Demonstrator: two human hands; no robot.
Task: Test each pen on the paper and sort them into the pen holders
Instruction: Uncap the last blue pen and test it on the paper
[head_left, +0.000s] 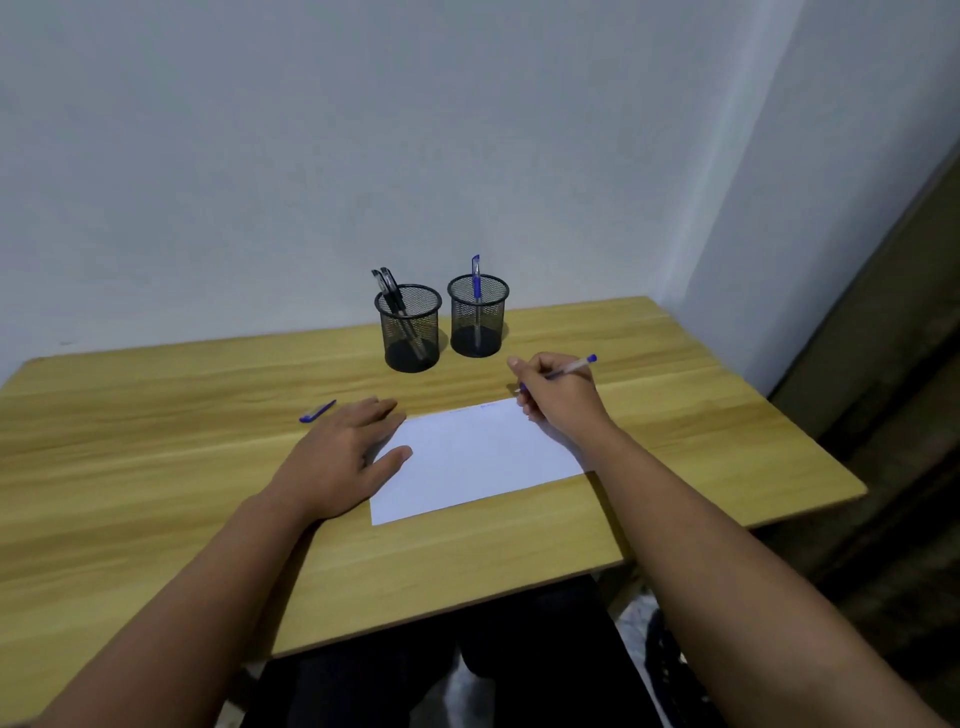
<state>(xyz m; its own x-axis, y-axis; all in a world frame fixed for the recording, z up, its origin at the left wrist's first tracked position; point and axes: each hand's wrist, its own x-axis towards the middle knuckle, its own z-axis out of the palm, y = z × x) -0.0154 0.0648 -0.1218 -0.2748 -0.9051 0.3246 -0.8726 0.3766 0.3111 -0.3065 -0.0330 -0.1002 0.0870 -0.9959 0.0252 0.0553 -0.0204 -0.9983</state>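
Head view: right hand (558, 400) clamped on an uncapped blue pen (571, 368), tip at the far right corner of the white paper (478, 457). Left hand (345, 457) flat, fingers spread, pinning the sheet's left edge to the table (156, 457). Blue cap (317, 411) lying apart, left. Black pens in left mesh holder (409, 327), blue pen in right mesh holder (478, 314). Testing step, probably; next likely recapping, then dropping into the right holder.
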